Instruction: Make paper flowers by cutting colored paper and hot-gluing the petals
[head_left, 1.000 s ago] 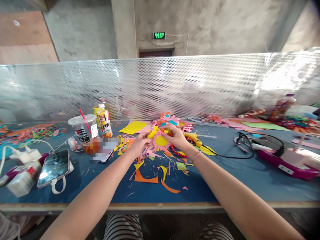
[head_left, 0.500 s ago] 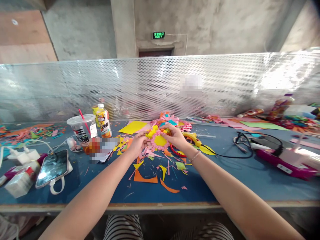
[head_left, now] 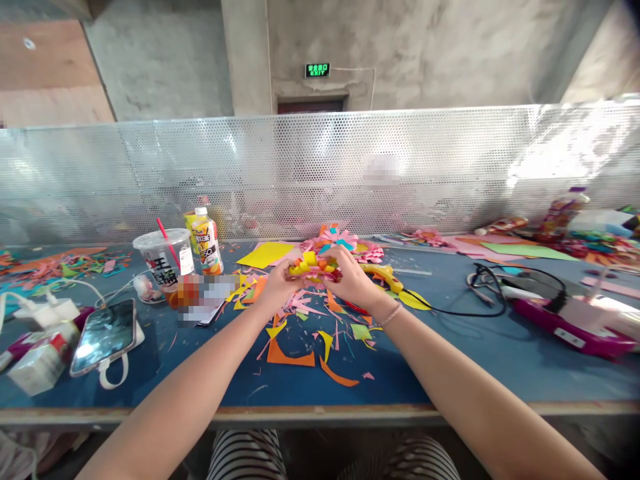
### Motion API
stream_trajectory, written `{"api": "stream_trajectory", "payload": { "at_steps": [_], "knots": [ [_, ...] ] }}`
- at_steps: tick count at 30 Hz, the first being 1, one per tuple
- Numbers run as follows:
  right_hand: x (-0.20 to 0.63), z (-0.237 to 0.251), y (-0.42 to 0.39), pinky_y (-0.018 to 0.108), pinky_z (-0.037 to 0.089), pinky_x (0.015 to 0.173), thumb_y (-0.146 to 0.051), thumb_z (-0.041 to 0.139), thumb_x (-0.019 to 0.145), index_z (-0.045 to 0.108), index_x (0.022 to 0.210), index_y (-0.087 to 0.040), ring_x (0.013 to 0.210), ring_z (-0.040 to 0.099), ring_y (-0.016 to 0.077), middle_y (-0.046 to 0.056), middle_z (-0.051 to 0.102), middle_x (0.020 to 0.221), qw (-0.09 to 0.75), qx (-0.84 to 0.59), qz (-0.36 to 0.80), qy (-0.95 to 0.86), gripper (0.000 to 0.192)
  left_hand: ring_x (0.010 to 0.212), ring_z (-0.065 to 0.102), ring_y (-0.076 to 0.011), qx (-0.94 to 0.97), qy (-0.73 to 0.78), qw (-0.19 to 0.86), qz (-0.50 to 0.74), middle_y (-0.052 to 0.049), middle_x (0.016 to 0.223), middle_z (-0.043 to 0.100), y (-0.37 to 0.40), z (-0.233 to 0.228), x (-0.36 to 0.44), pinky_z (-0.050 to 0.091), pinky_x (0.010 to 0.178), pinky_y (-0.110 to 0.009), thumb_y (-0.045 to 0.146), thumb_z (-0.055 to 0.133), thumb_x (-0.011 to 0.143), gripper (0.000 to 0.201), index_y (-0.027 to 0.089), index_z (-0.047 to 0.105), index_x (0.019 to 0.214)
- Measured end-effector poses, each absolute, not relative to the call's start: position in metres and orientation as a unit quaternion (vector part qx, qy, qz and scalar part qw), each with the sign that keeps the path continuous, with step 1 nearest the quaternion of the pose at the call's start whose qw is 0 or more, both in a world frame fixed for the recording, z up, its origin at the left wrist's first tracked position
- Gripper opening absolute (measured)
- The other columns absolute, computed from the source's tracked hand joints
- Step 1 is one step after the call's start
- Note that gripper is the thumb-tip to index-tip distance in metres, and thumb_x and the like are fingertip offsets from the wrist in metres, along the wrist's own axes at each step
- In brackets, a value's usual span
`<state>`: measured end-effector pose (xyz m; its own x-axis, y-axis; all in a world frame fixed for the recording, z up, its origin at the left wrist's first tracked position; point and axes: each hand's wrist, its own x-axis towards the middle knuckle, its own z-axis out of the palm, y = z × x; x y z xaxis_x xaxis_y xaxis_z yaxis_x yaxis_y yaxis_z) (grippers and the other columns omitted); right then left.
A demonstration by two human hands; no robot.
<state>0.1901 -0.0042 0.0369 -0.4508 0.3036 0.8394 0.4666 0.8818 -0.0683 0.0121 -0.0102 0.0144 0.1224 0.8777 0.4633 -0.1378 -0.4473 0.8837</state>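
So the paper flower (head_left: 314, 267) sits dead centre in the frame, pinched between both hands just above the blue surface (head_left: 450, 360). It's a layered thing: pink fringed petals at the bottom, with yellow and orange bits poking out on top. Right now it's tilted nearly edge-on, so you mostly see a flat band of yellow and pink rather than its face.

The left hand (head_left: 278, 283) is curled around its left edge, fingers closed on the paper. The right hand (head_left: 353, 279) grips the right side the same way, thumb on top, with a thin bracelet on that wrist.

Compared with half a second ago: the flower was turned toward the camera then, with a round yellow middle clearly visible inside the pink ring. Now that yellow disc is gone from sight because the flower is tipped flat, and the hands have closed in tighter around it. Everything else looks unmoved.

Below the hands, centre of the frame, lie the paper scraps (head_left: 295, 350) in orange, yellow and pink. Over at lower left is a phone (head_left: 103, 335), and a plastic cup (head_left: 163, 257) with a red straw stands left of centre.
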Motion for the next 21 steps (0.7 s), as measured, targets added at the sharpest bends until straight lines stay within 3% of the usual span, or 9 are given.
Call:
{"api": "stream_trajectory", "payload": {
  "at_steps": [3, 7, 12, 21],
  "knots": [
    [0.190, 0.036, -0.009, 0.040, 0.046, 0.083, -0.014, 0.050, 0.076, 0.043, 0.109, -0.019, 0.101, 0.048, 0.0224, 0.011, 0.049, 0.103, 0.450, -0.183, -0.168, -0.858, 0.034, 0.079, 0.058, -0.0166, 0.661, 0.339, 0.287, 0.604, -0.002, 0.081, 0.062, -0.016, 0.017, 0.009, 0.045, 0.076, -0.028, 0.012, 0.062, 0.061, 0.017, 0.018, 0.060, 0.077],
    [0.195, 0.035, -0.010, 0.044, 0.045, 0.083, -0.017, 0.050, 0.077, 0.043, 0.110, -0.020, 0.101, 0.049, 0.0236, 0.012, 0.050, 0.104, 0.453, -0.152, -0.237, -0.846, 0.034, 0.092, 0.057, -0.0201, 0.709, 0.338, 0.129, 0.605, -0.003, 0.088, 0.065, -0.027, 0.023, 0.001, 0.039, 0.091, -0.036, 0.005, 0.056, 0.062, 0.023, 0.022, 0.064, 0.075],
    [0.201, 0.041, -0.010, 0.043, 0.042, 0.085, -0.015, 0.048, 0.076, 0.045, 0.113, -0.023, 0.102, 0.050, 0.0219, 0.009, 0.054, 0.109, 0.427, -0.120, -0.273, -0.854, 0.038, 0.098, 0.057, -0.0210, 0.748, 0.322, 0.083, 0.575, -0.003, 0.090, 0.068, -0.031, 0.027, -0.007, 0.029, 0.102, -0.043, 0.006, 0.058, 0.063, 0.021, 0.025, 0.065, 0.070],
    [0.205, 0.054, -0.013, 0.039, 0.046, 0.084, -0.015, 0.045, 0.077, 0.049, 0.115, -0.021, 0.101, 0.054, 0.0202, 0.007, 0.062, 0.106, 0.341, -0.132, -0.276, -0.889, 0.039, 0.097, 0.058, -0.0203, 0.798, 0.281, -0.006, 0.533, -0.004, 0.093, 0.068, -0.027, 0.027, -0.017, 0.032, 0.096, -0.038, 0.014, 0.056, 0.071, 0.016, 0.026, 0.065, 0.076]
  ]
}}
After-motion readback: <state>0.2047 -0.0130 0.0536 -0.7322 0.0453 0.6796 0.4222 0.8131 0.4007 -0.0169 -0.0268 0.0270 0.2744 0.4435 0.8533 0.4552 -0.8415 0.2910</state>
